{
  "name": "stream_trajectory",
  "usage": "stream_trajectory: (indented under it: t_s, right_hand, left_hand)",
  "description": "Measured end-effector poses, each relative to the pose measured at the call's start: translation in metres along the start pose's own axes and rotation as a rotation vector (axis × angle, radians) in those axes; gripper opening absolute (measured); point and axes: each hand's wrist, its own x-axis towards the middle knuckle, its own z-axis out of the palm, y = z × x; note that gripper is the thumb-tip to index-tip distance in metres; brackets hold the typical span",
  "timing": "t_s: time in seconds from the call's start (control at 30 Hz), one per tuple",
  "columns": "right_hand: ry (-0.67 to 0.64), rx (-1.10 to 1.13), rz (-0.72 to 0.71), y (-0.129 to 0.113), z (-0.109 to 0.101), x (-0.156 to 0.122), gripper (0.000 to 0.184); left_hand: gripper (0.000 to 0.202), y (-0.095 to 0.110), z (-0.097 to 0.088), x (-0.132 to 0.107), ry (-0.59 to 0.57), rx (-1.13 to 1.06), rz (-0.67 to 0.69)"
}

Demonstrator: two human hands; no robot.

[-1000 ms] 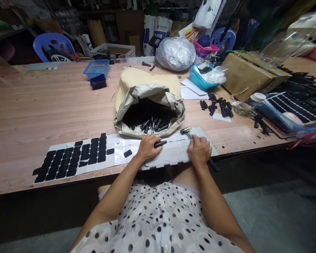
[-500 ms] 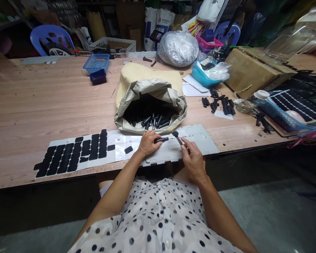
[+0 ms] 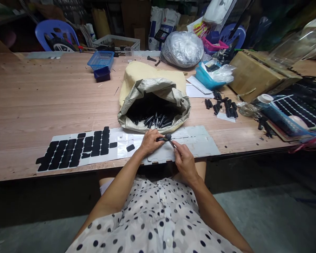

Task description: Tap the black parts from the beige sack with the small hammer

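Observation:
My left hand (image 3: 149, 141) grips a short black tube (image 3: 161, 139) lying on the grey plastic sheet (image 3: 197, 142) at the table's front edge. My right hand (image 3: 183, 161) holds a small hammer (image 3: 169, 137) by its thin handle, and the dark head meets the right end of the tube. Just behind both hands an open woven sack (image 3: 155, 102) holds many more black tubes (image 3: 155, 120). To the left lies a white backing sheet (image 3: 121, 144) with rows of black pads (image 3: 76, 151).
A loose pile of black tubes (image 3: 222, 105) lies to the right of the sack. Further right are a cardboard box (image 3: 255, 75), a blue tray (image 3: 206, 79) and more pad sheets (image 3: 297, 109). A blue basket (image 3: 101, 59) and a clear plastic bag (image 3: 183, 49) stand at the back.
My right hand lifted the hammer off the sheet at the right and swung it left onto the end of the tube. My left hand kept hold of the tube.

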Motion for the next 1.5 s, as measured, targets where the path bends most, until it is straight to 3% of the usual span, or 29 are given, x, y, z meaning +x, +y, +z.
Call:
stream_trajectory:
  t_s: [0.27,0.47,0.6,0.73,0.9,1.37,1.5]
  right_hand:
    - [-0.022,0.006,-0.033,-0.012,0.001,0.004,0.039]
    - [-0.039,-0.012,-0.037,-0.010,0.004,0.005,0.037]
    - [0.072,-0.139,0.005,0.004,-0.009,0.016,0.038]
    - [0.150,-0.393,0.168,0.032,-0.022,0.033,0.036]
    - [0.164,-0.616,0.287,0.058,-0.021,0.047,0.031]
    - [0.249,-0.607,0.234,0.061,-0.010,0.044,0.032]
    - [0.222,-0.593,0.261,0.060,-0.010,0.044,0.032]
  left_hand:
    - [0.014,0.003,-0.002,0.001,-0.017,-0.004,-0.006]
    - [0.049,0.005,-0.001,-0.001,0.065,-0.104,-0.066]
    - [0.035,0.005,0.000,-0.001,0.052,-0.087,-0.054]
    - [0.012,0.004,-0.001,-0.001,0.008,-0.061,-0.017]
    - [0.019,0.003,-0.001,-0.001,-0.021,-0.039,-0.017]
    - [0.034,0.000,-0.005,0.000,-0.060,0.038,0.013]
    - [0.032,0.010,-0.011,-0.020,-0.089,0.015,0.060]
